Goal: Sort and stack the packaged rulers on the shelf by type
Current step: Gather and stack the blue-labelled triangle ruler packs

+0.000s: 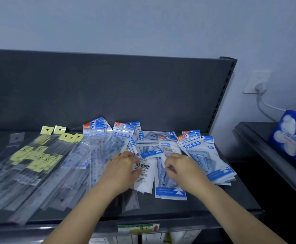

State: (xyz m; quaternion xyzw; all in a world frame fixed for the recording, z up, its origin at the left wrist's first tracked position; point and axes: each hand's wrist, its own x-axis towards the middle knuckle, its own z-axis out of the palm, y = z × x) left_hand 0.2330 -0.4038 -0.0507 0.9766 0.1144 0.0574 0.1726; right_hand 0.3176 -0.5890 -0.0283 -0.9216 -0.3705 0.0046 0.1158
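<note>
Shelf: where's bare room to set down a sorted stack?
The shelf is bare at the front-right corner, between the blue set-square packs and the front lip. There is also a narrow front strip between the forearms. Crowded: yellow-tagged long rulers fill the left, and the blue packs overlap from the middle to the right, where the left hand and right hand each hold one.

Both bare forearms reach in from below, converging on white barcode-printed ruler packet (142,167). Left hand (121,167) palm down at packet's left edge, fingers curled, thumb and fingertips pinching it. Right hand (182,168) just right of packet, knuckles up, curled fingers pinching clear blue-banded packet (170,191) alongside.
</note>
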